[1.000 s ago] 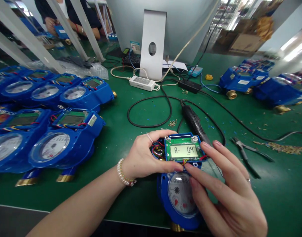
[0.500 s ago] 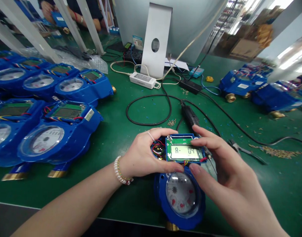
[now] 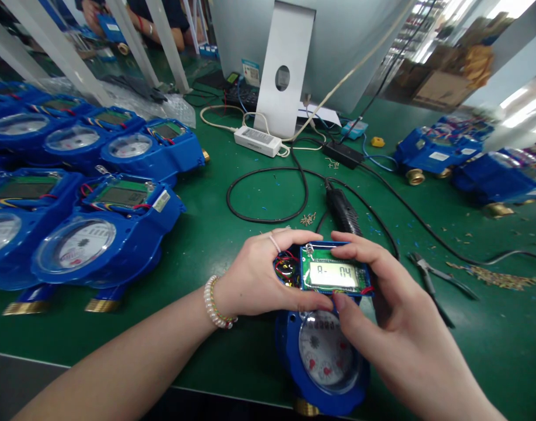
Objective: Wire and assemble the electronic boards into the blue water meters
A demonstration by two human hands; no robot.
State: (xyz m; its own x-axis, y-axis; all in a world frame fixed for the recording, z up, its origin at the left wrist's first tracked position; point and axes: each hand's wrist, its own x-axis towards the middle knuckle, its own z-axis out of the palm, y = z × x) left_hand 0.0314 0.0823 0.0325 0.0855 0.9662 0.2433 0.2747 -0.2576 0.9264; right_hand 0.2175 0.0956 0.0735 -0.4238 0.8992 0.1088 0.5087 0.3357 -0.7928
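A blue water meter (image 3: 285,356) with a round clear dial (image 3: 327,351) stands at the bench's front edge. Above its dial sits a green circuit board with a lit display (image 3: 333,274) reading "A- 04". My left hand (image 3: 259,275) grips the board from the left, thumb along its lower edge and index finger on its top edge. From the right, my right hand (image 3: 394,310) closes on the same board, fingers on the upper edge and thumb at the lower edge. Wires show beside the board's left end; the fingers hide part of the housing.
Several blue water meters (image 3: 87,245) stand at left, more (image 3: 429,149) at right. Behind are a black-handled tool (image 3: 343,211) on a looped cable, a white adapter (image 3: 258,141) and a monitor stand (image 3: 285,70). Pliers (image 3: 429,278) and loose screws (image 3: 498,276) lie at right. Another person's arm (image 3: 158,29) is far left.
My right hand's fingers have shifted toward the board's upper edge, and its thumb has moved slightly left. The view has shifted slightly, and more of the pliers shows.
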